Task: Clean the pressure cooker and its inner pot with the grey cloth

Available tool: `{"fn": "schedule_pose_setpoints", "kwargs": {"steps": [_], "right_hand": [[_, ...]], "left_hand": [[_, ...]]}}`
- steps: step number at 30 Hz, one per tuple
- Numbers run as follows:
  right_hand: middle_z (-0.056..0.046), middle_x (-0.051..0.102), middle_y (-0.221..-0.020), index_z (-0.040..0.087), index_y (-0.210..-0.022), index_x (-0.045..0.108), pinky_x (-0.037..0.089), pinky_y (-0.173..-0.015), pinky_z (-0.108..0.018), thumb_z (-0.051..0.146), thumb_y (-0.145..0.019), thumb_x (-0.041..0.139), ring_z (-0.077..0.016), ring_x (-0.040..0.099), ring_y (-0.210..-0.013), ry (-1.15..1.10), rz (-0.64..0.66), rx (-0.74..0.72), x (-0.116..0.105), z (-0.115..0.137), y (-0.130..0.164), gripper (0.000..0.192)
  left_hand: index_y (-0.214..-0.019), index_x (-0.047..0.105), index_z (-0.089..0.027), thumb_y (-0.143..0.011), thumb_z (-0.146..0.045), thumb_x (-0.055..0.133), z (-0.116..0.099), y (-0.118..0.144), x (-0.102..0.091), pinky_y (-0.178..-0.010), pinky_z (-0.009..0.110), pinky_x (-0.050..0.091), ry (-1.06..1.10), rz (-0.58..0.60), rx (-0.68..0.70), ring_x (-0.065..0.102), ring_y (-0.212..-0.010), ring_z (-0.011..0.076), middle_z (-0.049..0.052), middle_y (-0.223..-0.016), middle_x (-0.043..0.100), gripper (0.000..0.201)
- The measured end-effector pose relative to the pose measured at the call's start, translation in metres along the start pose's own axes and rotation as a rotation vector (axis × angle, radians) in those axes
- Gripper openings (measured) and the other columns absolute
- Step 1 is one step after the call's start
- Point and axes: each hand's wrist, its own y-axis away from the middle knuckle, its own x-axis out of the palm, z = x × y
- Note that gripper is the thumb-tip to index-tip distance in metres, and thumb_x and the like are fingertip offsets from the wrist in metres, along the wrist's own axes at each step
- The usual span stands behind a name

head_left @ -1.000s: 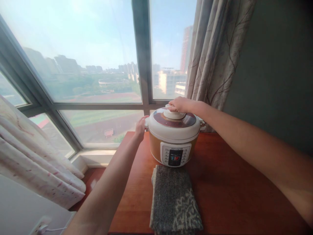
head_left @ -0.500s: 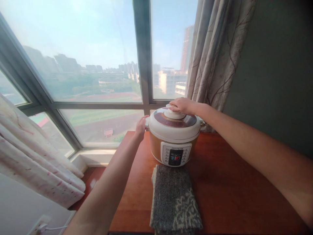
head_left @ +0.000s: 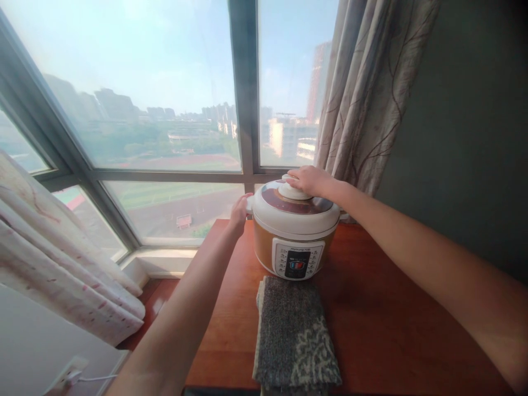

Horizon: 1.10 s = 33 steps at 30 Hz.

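Note:
A white and gold electric pressure cooker [head_left: 295, 234] stands at the far end of a red-brown wooden table [head_left: 383, 324], its control panel facing me. My right hand [head_left: 310, 180] rests over the white knob [head_left: 291, 192] on the brown-topped lid [head_left: 295, 210], fingers curled around it. My left hand [head_left: 239, 212] grips the cooker's left side handle. A folded grey patterned cloth [head_left: 293, 335] lies on the table right in front of the cooker.
A large window [head_left: 165, 110] with a dark frame runs behind the table. A patterned curtain [head_left: 365, 93] hangs just behind the cooker at the right, beside a dark green wall. Another pale curtain [head_left: 58, 258] bunches at the left. A white plug and cord [head_left: 70, 377] sit at the lower left.
Both hands stay on the cooker. My view has shifted slightly, with the cooker a touch to the right in the picture; no clear turn of the lid shows.

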Motion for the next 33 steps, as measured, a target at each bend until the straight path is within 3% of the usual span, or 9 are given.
{"fn": "schedule_pose_setpoints", "kwargs": {"steps": [7,11,16,25,33], "right_hand": [[-0.017,0.071,-0.119,0.023,-0.121,0.071,0.048,-0.084,-0.042,0.059,-0.098,0.036,-0.0356,0.066,-0.108,0.018,-0.011,0.149,-0.004,0.021,0.007,0.055],[-0.020,0.072,-0.116,0.018,-0.114,0.074,0.047,-0.089,-0.041,0.067,-0.094,0.041,-0.0358,0.066,-0.110,0.032,-0.055,0.229,0.001,0.024,0.002,0.063],[-0.022,0.073,-0.113,0.014,-0.108,0.075,0.048,-0.085,-0.041,0.071,-0.093,0.037,-0.0374,0.067,-0.107,0.065,-0.083,0.105,0.009,0.009,-0.002,0.070],[-0.016,0.074,-0.109,0.015,-0.103,0.072,0.043,-0.085,-0.034,0.058,-0.101,0.034,-0.0303,0.067,-0.105,0.095,-0.174,-0.153,0.016,-0.011,-0.001,0.058],[-0.014,0.072,-0.113,0.017,-0.107,0.070,0.041,-0.080,-0.032,0.059,-0.099,0.037,-0.0293,0.065,-0.105,0.057,-0.136,-0.136,0.013,-0.013,-0.003,0.054]], "left_hand": [[-0.111,0.070,-0.023,-0.080,-0.043,0.052,0.000,0.000,0.000,-0.063,0.027,0.045,-0.006,-0.011,-0.003,0.058,-0.078,0.0189,0.006,-0.097,0.067,0.041],[-0.114,0.070,-0.022,-0.081,-0.042,0.051,-0.001,0.001,0.001,-0.060,0.027,0.045,0.001,-0.010,-0.008,0.058,-0.075,0.0187,0.006,-0.094,0.066,0.043],[-0.113,0.070,-0.022,-0.081,-0.043,0.053,-0.001,0.001,0.000,-0.065,0.028,0.048,0.013,0.003,-0.007,0.059,-0.081,0.0199,0.007,-0.099,0.067,0.042],[-0.111,0.070,-0.022,-0.082,-0.043,0.054,-0.003,0.004,0.001,-0.069,0.029,0.049,0.030,0.001,-0.004,0.060,-0.083,0.0197,0.007,-0.099,0.067,0.040],[-0.114,0.069,-0.021,-0.085,-0.042,0.051,-0.001,0.002,0.002,-0.068,0.028,0.048,0.023,0.002,-0.012,0.059,-0.083,0.0197,0.007,-0.101,0.065,0.040]]}}
